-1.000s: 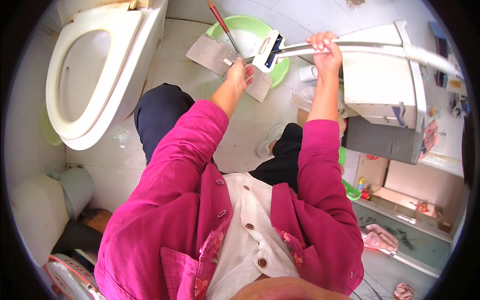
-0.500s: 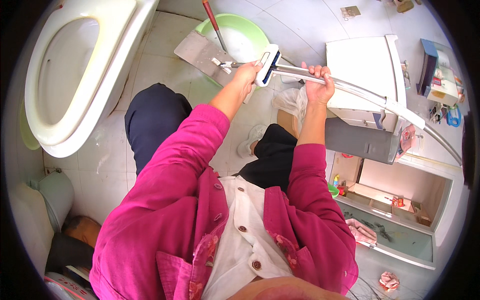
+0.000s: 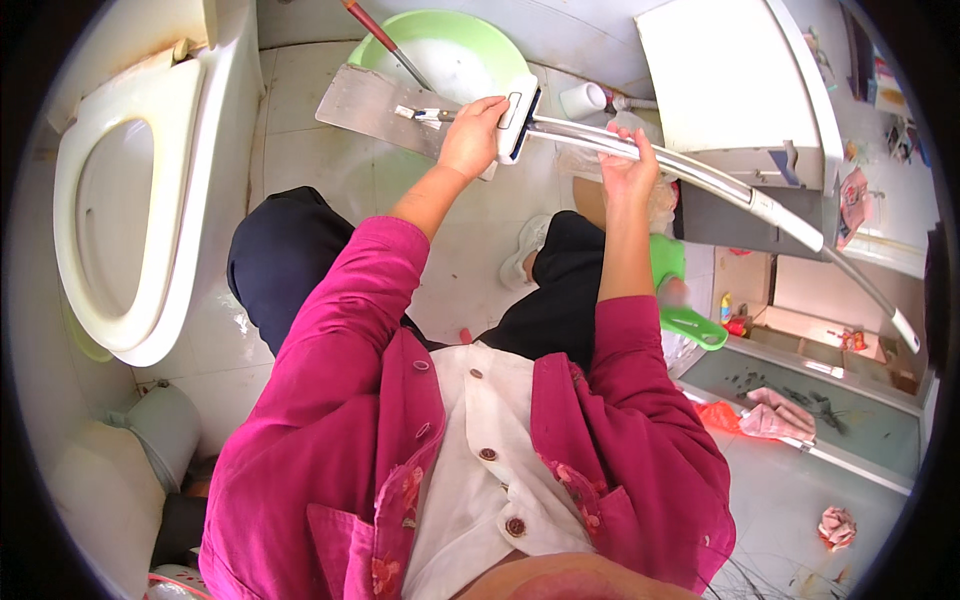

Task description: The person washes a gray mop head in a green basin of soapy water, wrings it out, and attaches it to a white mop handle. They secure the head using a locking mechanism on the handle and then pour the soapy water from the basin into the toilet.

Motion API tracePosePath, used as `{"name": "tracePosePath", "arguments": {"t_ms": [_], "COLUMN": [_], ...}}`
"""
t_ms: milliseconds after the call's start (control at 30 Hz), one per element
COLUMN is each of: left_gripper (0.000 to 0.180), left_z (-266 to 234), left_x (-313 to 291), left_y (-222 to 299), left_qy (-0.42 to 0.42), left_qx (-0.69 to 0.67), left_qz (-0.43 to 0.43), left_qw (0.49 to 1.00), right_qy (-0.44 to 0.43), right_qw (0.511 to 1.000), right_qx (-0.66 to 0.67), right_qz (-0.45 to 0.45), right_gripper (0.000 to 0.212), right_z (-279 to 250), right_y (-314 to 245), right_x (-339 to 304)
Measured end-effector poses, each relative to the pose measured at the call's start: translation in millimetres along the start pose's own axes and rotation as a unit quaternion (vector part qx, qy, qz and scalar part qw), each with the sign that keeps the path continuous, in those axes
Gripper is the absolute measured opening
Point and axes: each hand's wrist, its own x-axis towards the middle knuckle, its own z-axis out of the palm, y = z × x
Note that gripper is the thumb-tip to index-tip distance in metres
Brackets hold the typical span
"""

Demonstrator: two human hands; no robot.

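The left hand [image 3: 470,138], at 12 o'clock, grasps a white head [image 3: 514,125] with a dark edge; its thumb lies on top, and its other fingers are mostly hidden. The right hand [image 3: 628,175], between 1 and 2 o'clock, has its fingers curled over the pole [image 3: 700,172], palm turned upward. That pole runs from the white head out toward 3 o'clock, bending with the lens, where its pale tip lies.

At 11 o'clock, a flat grey plate [image 3: 365,105] with a small clip sits beyond the left hand, tilted down toward it; the hand covers any joint between plate and head. The plate overlaps a light green basin [image 3: 507,50] at 12 o'clock, whitish inside; whether they touch cannot be told. A red-handled stick [image 3: 372,28] slants over the basin's rim.

A toilet seat [image 3: 178,230] fills 9 to 10 o'clock. A white cup-shaped thing [image 3: 583,100] lies at 1 o'clock, near a white cabinet [image 3: 730,85]. A green scoop [image 3: 695,328] is at 3 o'clock.
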Motion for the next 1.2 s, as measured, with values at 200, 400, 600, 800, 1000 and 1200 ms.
{"name": "tracePosePath", "arguments": {"t_ms": [200, 400, 600, 800, 1000, 1200], "left_gripper": [0.025, 0.024, 0.026, 0.025, 0.029, 0.027], "left_z": [-7.4, -5.2, -10.2, -34.2, -12.5, -10.7], "left_x": [-29.8, -3.7, 42.5, 7.9, 37.6, 32.0], "left_y": [8.5, 4.3, -13.6, -7.6, -19.4, -14.3], "left_qy": [-0.077, -0.069, -0.187, -0.272, -0.182, -0.219], "left_qx": [0.011, 0.045, 0.068, 0.024, 0.062, 0.022], "left_qz": [0.013, 0.07, 0.077, 0.087, 0.107, 0.068], "left_qw": [0.997, 0.994, 0.977, 0.958, 0.975, 0.973], "right_qy": [0.061, 0.042, 0.045, 0.078, 0.057, 0.083], "right_qw": [0.997, 0.998, 0.998, 0.995, 0.997, 0.994], "right_qx": [0.03, 0.042, 0.047, 0.061, 0.049, 0.062], "right_qz": [0.035, 0.023, 0.021, 0.026, 0.025, 0.021], "right_gripper": [0.013, 0.012, 0.012, 0.012, 0.014, 0.013], "right_z": [-18.5, -21.4, -22.2, -38.9, -20.9, -31.0], "right_y": [-3.5, -0.7, 2.7, 2.0, 5.9, 4.3], "right_x": [9.4, 10.9, 14.4, 11.0, 8.7, 12.3]}}
